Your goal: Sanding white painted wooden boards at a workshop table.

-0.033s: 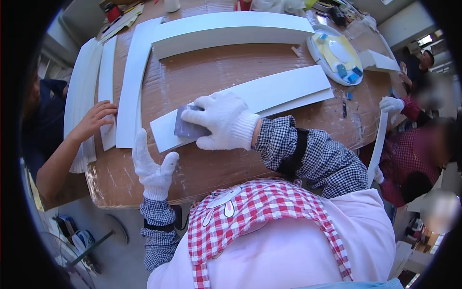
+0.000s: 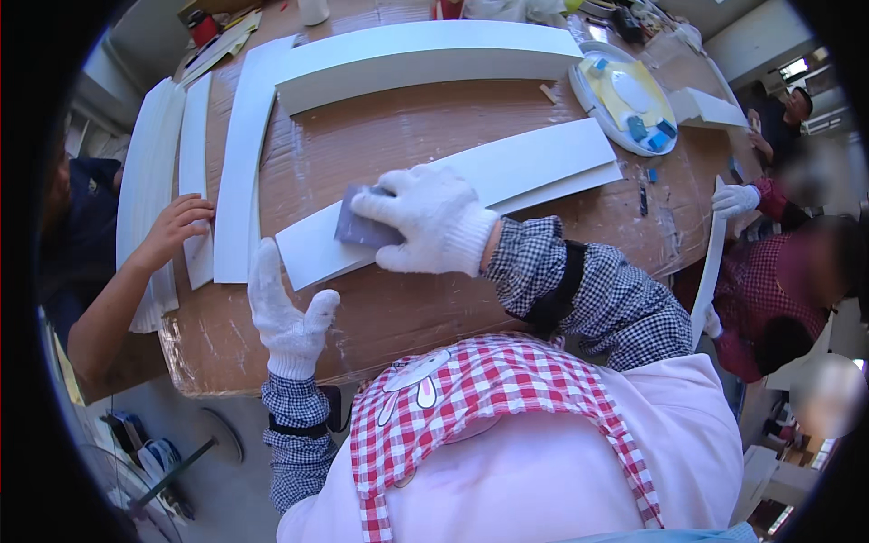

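A white cotton glove covers my right hand point(image 2: 430, 222), which is closed around a grey sanding block point(image 2: 369, 217). The block rests on the upper face of a long white slat point(image 2: 534, 163), towards its left end. A second white slat shows as a strip along the near edge beneath it. My left hand point(image 2: 285, 312), gloved too, is held up at the table's front edge, beside the slat's left end. Its thumb stands apart from the fingers and nothing is in it.
The brown-covered table point(image 2: 380, 330) holds more white slats point(image 2: 249, 163), a stack point(image 2: 145, 217) on the left and a thick curved piece point(image 2: 425, 59) behind. A white tray point(image 2: 584, 90) has blue pieces in it. A co-worker's bare hand point(image 2: 181, 226) touches a slat; another person point(image 2: 769, 299) holds a strip.
My right hand and the sanding block have slid slightly right along the slat. My left hand stays nearly where it was, and the whole view has shifted a little.
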`<state>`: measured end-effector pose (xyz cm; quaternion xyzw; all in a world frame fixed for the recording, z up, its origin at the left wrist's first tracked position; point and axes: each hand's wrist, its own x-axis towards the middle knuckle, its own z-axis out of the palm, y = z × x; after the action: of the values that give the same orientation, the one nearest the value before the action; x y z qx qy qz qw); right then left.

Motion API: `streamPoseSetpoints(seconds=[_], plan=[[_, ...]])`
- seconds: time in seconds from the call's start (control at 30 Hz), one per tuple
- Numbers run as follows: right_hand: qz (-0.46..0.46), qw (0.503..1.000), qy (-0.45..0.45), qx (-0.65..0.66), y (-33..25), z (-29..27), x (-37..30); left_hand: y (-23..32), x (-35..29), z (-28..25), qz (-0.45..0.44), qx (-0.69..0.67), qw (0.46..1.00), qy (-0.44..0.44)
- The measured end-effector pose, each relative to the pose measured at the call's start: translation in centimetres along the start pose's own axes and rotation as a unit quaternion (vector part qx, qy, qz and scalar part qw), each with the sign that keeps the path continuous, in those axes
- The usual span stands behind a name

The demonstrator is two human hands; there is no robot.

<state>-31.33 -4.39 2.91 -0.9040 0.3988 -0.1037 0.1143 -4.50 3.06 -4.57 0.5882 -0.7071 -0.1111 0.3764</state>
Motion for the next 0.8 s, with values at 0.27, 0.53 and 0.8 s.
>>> streamPoseSetpoints(seconds=[0.27, 0.53, 0.8], plan=[[0.506, 0.83, 0.149, -0.183, 17.7, -6.8, -19.0, 0.4, 1.2, 0.0, 0.054, 0.248, 0.96, -0.116], [0.148, 0.96, 0.236, -0.045, 7.8, -4.5, -12.0, 8.0, 7.4, 3.5, 0.101, 0.222, 0.947, -0.211], [0.21, 0.957, 0.187, -0.072, 11.1, -3.8, -15.1, 10.3, 8.8, 4.0, 0.047, 0.22, 0.927, -0.3]])
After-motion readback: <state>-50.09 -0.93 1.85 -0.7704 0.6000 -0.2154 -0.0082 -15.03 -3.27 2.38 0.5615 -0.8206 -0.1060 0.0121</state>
